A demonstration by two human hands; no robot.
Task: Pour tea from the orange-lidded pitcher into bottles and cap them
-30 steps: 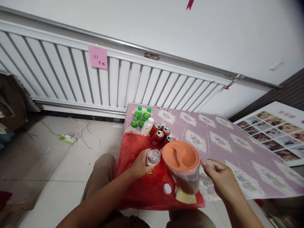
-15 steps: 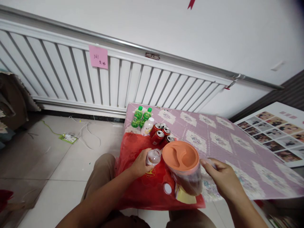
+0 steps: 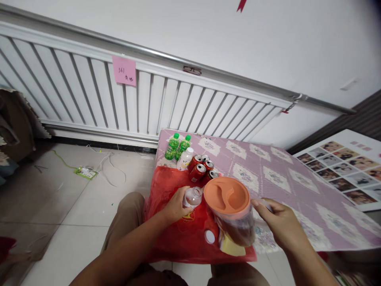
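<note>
My left hand (image 3: 175,205) is wrapped round a clear plastic bottle (image 3: 193,197) with its mouth uncapped, held over a red plastic sheet (image 3: 172,242). In my right hand (image 3: 275,218) is the handle of a clear pitcher (image 3: 238,228) with dark liquid in it. An orange lid (image 3: 226,194) covers the pitcher, which leans slightly towards the bottle. Their rims are close together; I cannot tell if they touch. A white bottle cap (image 3: 209,237) lies on the red sheet, beside something yellow (image 3: 232,247) partly under the pitcher.
Behind the bottle stand several red cans (image 3: 197,172), a white bottle (image 3: 185,158) and two green bottles (image 3: 172,147). A patterned purple cloth (image 3: 247,174) covers the table. A radiator (image 3: 149,99) runs along the wall. A power strip (image 3: 85,172) lies on the floor.
Almost nothing differs. The view has shifted very slightly, and both hands keep their hold on the bottle and the pitcher.
</note>
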